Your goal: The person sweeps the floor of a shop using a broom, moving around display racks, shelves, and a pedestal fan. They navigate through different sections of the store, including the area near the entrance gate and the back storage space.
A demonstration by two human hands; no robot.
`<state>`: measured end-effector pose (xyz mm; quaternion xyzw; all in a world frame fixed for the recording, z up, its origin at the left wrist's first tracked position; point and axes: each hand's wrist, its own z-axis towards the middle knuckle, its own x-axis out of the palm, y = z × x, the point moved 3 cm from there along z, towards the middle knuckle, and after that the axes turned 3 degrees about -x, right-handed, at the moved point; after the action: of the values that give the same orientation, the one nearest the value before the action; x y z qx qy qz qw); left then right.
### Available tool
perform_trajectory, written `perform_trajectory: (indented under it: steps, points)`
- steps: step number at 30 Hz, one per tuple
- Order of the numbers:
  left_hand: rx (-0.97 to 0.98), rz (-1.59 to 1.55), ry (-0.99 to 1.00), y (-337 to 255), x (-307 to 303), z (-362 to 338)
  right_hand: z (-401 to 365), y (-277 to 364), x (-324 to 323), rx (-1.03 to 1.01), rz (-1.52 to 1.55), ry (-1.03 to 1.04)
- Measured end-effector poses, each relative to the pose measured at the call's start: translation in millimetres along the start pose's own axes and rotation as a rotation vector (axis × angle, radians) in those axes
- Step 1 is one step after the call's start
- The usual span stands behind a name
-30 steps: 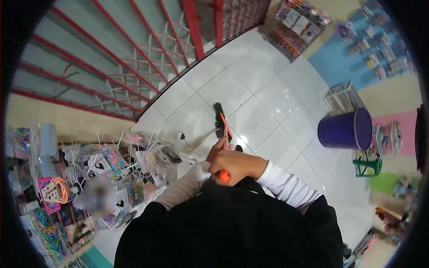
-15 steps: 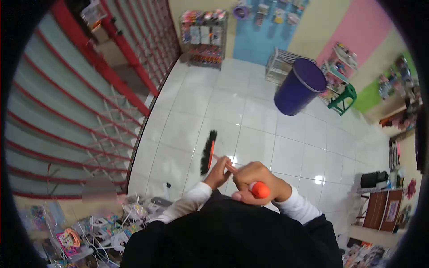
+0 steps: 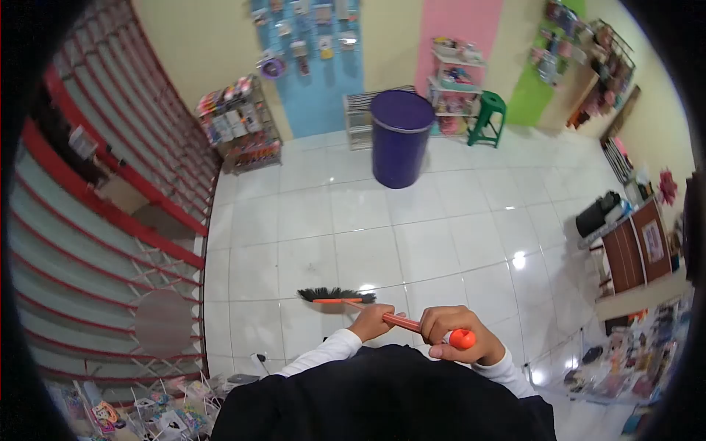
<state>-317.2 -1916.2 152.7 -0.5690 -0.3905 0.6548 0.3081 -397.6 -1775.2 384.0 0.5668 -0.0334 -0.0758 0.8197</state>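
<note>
Swung round since before, the broom point(image 3: 336, 295) head is now turned sideways. Its orange stick is squeezed tight by the right hand point(image 3: 457, 332) near the end and by the left hand point(image 3: 370, 322) lower down. Black bristles are seen at ten o'clock from the left hand, on the white floor point(image 3: 441, 213). A purple bin point(image 3: 401, 140) is stood far off at twelve o'clock.

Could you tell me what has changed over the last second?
The broom was drawn in toward the person, its bristles now lying crosswise. The view swung round, so the purple barrel stands ahead instead of off to the right. The left hand and right hand kept their grip on the handle; nothing was let go.
</note>
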Motion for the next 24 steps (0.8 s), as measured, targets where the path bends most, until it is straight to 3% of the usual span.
perform_trajectory:
  steps: [6, 12, 24]
  points:
    - [0.016, 0.116, 0.191, -52, 81, 38, -99, 35, -55, 0.015, -0.188, -0.202]
    - [0.067, 0.154, 0.404, -62, 131, 78, -162, 42, -100, 0.079, -0.221, -0.402]
    - [-0.081, 0.274, 0.685, -35, 170, 227, -185, -1, -253, 0.243, -0.232, -0.590]
